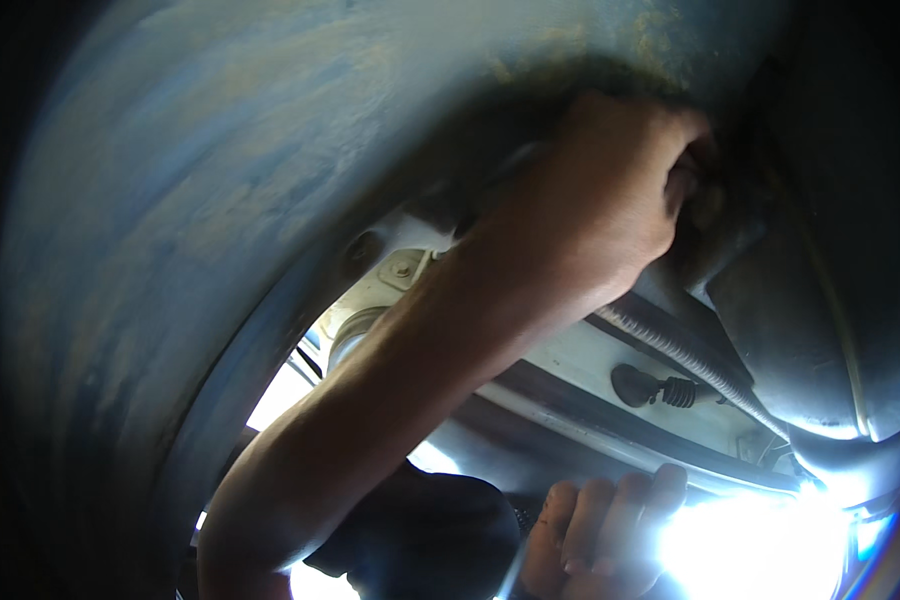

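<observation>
Curved panel (pixel 220 180): left hand (pixel 638 165) raised beside it, curled.

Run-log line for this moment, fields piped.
left hand: curled, fingertips shadowed, grip unclear | right hand: curled beside bright light, grip unclear | nearby: corrugated hose, black bellows

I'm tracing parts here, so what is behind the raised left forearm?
Beyond the left forearm, a pale panel and ribbed tube show; whatever lies directly behind it is covered and cannot be seen.
</observation>
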`<state>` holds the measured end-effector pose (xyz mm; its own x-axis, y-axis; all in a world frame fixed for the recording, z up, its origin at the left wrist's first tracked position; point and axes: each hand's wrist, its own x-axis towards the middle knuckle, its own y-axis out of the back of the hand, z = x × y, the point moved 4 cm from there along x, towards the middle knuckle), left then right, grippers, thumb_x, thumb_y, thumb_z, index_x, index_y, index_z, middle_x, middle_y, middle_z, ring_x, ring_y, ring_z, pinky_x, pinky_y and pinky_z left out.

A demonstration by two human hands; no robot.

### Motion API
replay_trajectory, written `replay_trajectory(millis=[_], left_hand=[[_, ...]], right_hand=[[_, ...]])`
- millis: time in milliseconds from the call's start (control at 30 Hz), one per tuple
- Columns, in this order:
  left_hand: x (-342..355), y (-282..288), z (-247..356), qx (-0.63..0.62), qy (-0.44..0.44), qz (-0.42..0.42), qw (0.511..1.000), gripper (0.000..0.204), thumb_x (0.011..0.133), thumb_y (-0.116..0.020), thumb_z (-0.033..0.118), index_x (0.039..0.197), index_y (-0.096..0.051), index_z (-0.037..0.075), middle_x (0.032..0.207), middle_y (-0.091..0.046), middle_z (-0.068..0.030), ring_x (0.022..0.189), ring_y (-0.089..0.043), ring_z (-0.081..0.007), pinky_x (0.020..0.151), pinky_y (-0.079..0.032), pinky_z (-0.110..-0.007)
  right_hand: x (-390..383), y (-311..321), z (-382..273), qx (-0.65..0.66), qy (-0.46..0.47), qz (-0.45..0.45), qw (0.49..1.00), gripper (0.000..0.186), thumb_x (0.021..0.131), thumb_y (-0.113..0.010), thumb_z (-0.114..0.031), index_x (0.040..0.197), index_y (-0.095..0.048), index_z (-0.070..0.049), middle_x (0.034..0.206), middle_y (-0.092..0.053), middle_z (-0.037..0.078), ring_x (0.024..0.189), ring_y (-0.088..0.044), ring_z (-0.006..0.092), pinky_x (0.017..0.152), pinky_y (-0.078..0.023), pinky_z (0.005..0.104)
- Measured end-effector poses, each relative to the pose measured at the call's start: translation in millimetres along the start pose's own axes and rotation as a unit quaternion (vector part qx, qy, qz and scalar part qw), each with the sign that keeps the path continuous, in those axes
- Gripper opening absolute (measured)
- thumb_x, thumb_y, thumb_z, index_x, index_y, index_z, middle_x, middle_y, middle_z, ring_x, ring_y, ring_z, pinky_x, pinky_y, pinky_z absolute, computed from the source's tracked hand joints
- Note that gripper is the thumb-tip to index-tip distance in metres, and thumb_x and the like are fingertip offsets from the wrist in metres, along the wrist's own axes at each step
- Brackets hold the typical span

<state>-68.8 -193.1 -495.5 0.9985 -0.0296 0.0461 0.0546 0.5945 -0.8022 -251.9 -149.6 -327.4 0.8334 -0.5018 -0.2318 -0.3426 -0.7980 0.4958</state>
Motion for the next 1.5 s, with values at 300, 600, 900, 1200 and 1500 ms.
replay_trajectory(millis=[300, 600, 900, 1200, 1500], left_hand=[[0.9, 8.6, -10.2, -0.048, 0.067, -0.162, 0.983, 0.041, 0.098, -0.068, 0.000, 0.138, -0.072, -0.002, 0.113, -0.085, -0.0178, 0.101, -0.084, -0.0268, 0.089, -0.065, -0.039], [0.6, 0.8, -9.3, -0.016, 0.053, -0.116, 0.992, 0.027, 0.108, -0.071, 0.011, 0.131, -0.074, -0.001, 0.106, -0.082, -0.0190, 0.091, -0.081, -0.0291, 0.085, -0.063, -0.041], [-4.1, -1.8, -3.8, -0.059, 0.093, -0.191, 0.975, 0.031, 0.113, -0.069, 0.023, 0.135, -0.075, 0.001, 0.113, -0.080, -0.0209, 0.101, -0.080, -0.0317, 0.090, -0.064, -0.043], [-21.3, -27.6, -0.3, -0.148, 0.142, -0.142, 0.968, 0.029, 0.118, -0.059, 0.022, 0.132, -0.076, 0.003, 0.091, -0.079, -0.0175, 0.077, -0.078, -0.0274, 0.075, -0.062, -0.045], [-18.4, -47.3, -5.4, -0.125, 0.196, -0.245, 0.941, 0.030, 0.119, -0.057, 0.025, 0.134, -0.074, 0.007, 0.086, -0.075, -0.0142, 0.074, -0.073, -0.0234, 0.072, -0.058, -0.044]], right_hand=[[20.6, 13.0, 17.6, -0.004, 0.023, -0.013, 1.000, 0.021, 0.120, -0.059, -0.026, 0.128, -0.069, -0.009, 0.074, -0.058, 0.001, 0.057, -0.054, 0.0147, 0.063, -0.040, 0.0352], [16.1, 13.6, 19.1, -0.024, 0.031, -0.021, 0.999, 0.020, 0.119, -0.061, -0.022, 0.127, -0.069, -0.006, 0.078, -0.063, 0.002, 0.060, -0.058, 0.0158, 0.065, -0.043, 0.0349], [9.7, 22.2, 18.1, -0.037, 0.021, -0.006, 0.999, 0.021, 0.117, -0.062, -0.020, 0.125, -0.070, -0.003, 0.076, -0.064, 0.004, 0.058, -0.059, 0.0162, 0.061, -0.045, 0.0349], [7.4, 31.4, 18.1, -0.046, 0.018, 0.000, 0.999, 0.021, 0.115, -0.064, -0.018, 0.122, -0.072, 0.001, 0.075, -0.065, 0.006, 0.056, -0.059, 0.0166, 0.058, -0.047, 0.0349], [1.1, 39.6, 15.1, -0.049, 0.009, 0.030, 0.998, 0.022, 0.112, -0.066, -0.015, 0.120, -0.073, 0.004, 0.074, -0.067, 0.008, 0.054, -0.060, 0.0171, 0.054, -0.049, 0.0348]])
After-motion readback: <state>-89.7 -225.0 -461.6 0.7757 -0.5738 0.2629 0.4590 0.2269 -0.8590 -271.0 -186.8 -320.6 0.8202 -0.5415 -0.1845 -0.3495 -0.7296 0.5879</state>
